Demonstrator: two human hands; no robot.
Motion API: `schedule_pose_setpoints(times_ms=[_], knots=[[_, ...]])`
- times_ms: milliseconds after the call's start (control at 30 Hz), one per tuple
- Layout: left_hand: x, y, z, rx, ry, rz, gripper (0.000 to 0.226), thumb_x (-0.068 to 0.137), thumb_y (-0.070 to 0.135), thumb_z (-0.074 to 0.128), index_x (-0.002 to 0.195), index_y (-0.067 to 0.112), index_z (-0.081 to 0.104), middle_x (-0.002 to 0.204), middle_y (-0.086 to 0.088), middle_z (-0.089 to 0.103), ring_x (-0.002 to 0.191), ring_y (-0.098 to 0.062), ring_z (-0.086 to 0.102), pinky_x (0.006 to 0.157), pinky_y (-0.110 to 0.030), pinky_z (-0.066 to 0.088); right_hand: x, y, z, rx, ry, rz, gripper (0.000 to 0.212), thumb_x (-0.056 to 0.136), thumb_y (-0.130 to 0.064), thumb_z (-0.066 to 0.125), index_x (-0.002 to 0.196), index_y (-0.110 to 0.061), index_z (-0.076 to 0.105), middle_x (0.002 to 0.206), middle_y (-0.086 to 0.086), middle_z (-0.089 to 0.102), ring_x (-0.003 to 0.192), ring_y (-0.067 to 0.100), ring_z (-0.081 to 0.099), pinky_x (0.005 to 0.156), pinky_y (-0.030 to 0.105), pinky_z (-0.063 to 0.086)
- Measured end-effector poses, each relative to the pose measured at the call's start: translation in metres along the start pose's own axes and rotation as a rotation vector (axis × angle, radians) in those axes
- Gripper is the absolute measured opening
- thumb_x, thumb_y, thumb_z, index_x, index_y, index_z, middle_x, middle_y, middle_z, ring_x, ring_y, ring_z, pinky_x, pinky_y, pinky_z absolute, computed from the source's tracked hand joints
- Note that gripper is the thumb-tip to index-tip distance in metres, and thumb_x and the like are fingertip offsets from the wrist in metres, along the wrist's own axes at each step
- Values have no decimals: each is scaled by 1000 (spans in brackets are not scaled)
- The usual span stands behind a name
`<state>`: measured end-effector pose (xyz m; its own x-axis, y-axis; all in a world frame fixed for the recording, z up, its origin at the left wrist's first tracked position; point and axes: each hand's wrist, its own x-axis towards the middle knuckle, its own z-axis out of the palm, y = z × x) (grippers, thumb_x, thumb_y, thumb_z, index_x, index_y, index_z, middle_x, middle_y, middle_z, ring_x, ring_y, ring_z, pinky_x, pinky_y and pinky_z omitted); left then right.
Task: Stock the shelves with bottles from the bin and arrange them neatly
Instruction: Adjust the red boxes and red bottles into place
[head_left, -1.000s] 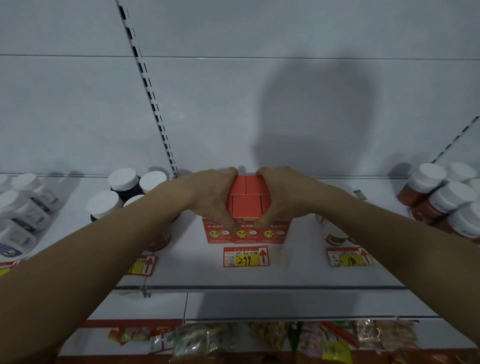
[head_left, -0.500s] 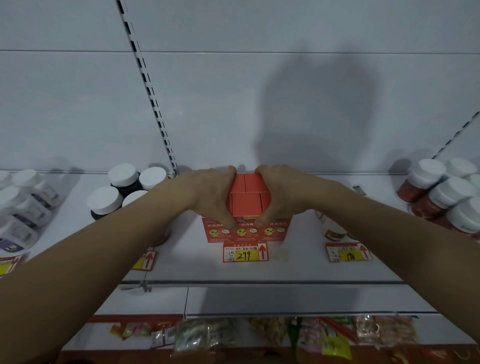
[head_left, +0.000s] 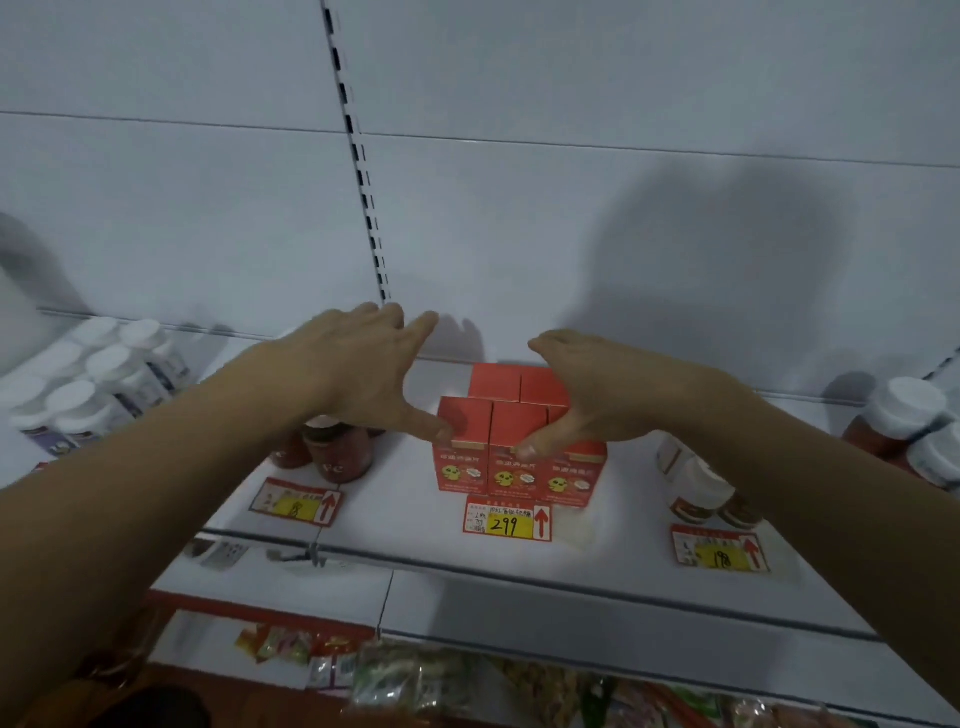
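Observation:
A block of several red boxes (head_left: 511, 441) stands on the white shelf (head_left: 405, 530), behind the price tag marked 299 (head_left: 508, 522). My left hand (head_left: 363, 374) hovers open at the block's left, thumb tip touching the front left box. My right hand (head_left: 597, 395) is open on the right side, its thumb resting on the front boxes' top edge. Both hands have fingers spread and hold nothing. Dark red bottles (head_left: 337, 457) stand left of the boxes, partly behind my left wrist. No bin is in view.
White-capped bottles (head_left: 104, 379) crowd the shelf's far left, and white-capped red bottles (head_left: 904, 426) the far right. Two bottles lie on their sides (head_left: 701, 493) by the 198 tag (head_left: 719, 553). Snack packets (head_left: 395, 675) fill the lower shelf. A slotted upright (head_left: 358, 156) runs up the back wall.
Both hands were clasped around the red boxes; now they have let go, opened and spread apart above them. The view has shifted, showing the boxes' fronts.

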<state>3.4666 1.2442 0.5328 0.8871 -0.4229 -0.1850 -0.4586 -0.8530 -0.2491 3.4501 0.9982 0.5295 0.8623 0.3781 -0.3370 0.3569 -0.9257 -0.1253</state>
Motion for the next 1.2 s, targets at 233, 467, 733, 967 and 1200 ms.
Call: schedule_pose_setpoints(times_ms=[233, 467, 733, 967, 1200], knots=[[-58, -53, 23, 35, -4, -166, 127, 59, 101, 34, 156, 24, 9, 149, -7, 39, 129, -30, 42, 100, -47, 45, 23, -51, 2, -35, 58, -143, 115, 66, -82, 69, 151, -13, 32, 147, 3, 44, 133, 26, 47, 109, 44, 44], [-73, -108, 44, 53, -8, -158, 126, 63, 98, 43, 157, 23, 4, 152, -7, 35, 133, -30, 39, 104, -49, 43, 52, -114, -2, -7, 80, -144, 119, 71, -74, 72, 160, -19, 14, 166, -1, 21, 150, 20, 25, 120, 39, 29], [-55, -165, 74, 79, 97, 19, 130, 60, 99, 46, 155, 17, 9, 147, -8, 41, 128, -28, 45, 102, -46, 45, 96, -168, 1, 60, 122, -31, 112, 67, -75, 75, 154, -23, 26, 156, -3, 35, 134, 20, 39, 111, 41, 39], [-24, -177, 86, -214, -23, 202, 149, 47, 94, 66, 158, 24, -5, 158, 0, 28, 138, -24, 42, 107, -46, 44, 101, -179, 15, 239, 177, 99, 129, 67, -69, 79, 161, -20, 6, 165, -3, 17, 145, 24, 30, 117, 39, 33], [-3, -173, 96, -381, -42, 293, 156, 49, 70, 88, 155, 33, -21, 161, 0, 15, 135, -25, 45, 106, -40, 45, 113, -179, 28, 290, 111, 142, 141, 58, -60, 90, 160, -27, 0, 163, 1, 18, 144, 26, 32, 114, 42, 38]])
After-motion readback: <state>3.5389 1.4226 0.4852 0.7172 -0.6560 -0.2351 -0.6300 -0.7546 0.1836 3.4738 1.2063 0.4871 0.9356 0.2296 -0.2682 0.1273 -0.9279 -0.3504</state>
